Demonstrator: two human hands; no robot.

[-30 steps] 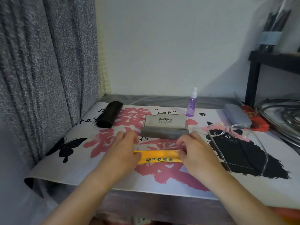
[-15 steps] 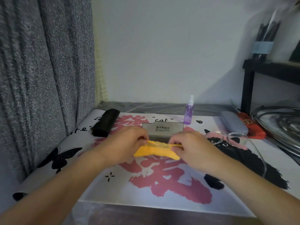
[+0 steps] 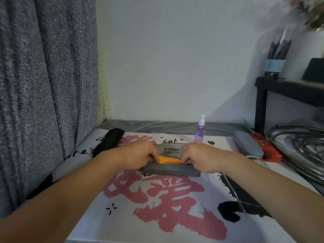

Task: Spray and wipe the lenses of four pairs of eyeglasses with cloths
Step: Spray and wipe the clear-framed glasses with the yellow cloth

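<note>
Fingers of both hands curl closed on the ends of a folded yellow cloth (image 3: 169, 160), the left hand (image 3: 138, 155) pinching its left end and the right hand (image 3: 201, 157) its right, holding it inside an open grey glasses case (image 3: 171, 169) on a printed mat (image 3: 157, 199). A purple spray bottle (image 3: 199, 129) stands just behind the case; clear-framed eyeglasses (image 3: 254, 157) lie to the right, beside a closed grey case (image 3: 248, 143).
</note>
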